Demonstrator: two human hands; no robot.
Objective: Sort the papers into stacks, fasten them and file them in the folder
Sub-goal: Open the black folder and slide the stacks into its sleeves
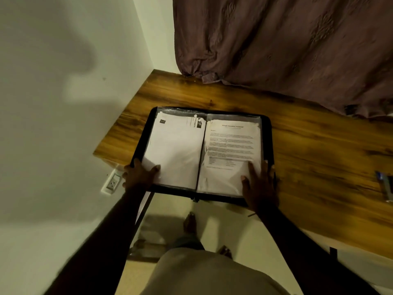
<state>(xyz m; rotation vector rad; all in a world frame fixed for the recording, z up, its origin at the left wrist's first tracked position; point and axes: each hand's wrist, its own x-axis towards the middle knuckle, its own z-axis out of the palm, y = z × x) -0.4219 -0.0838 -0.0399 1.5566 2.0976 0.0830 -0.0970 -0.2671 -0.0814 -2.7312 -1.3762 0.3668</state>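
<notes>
left grip (141,176) pinches folder (266,135) edge, right grip (260,186) flat on papers (231,141)

Wooden desk (319,158) in corner, pale wall (53,103), mauve curtain (287,43), wall socket (111,183), cream floor (212,220)

A single view is given, taken from a wide-angle camera worn on the head and aimed forward and steeply downward. The brown wood-grain worktop (308,156) is seen from above and from its near edge, and it is set askew in the frame, slanting down to the right. The open black zip folder (266,135) is framed close, near the centre, with both forearms entering from the bottom and the left hand (140,175) and right hand (260,188) at its near corners. The pale floor (223,226) and a bare foot (190,223) are caught directly below the lens. The plain pale wall (63,103) fills the left, and the crumpled mauve curtain (287,50) the upper right. The margins are blurred.
</notes>
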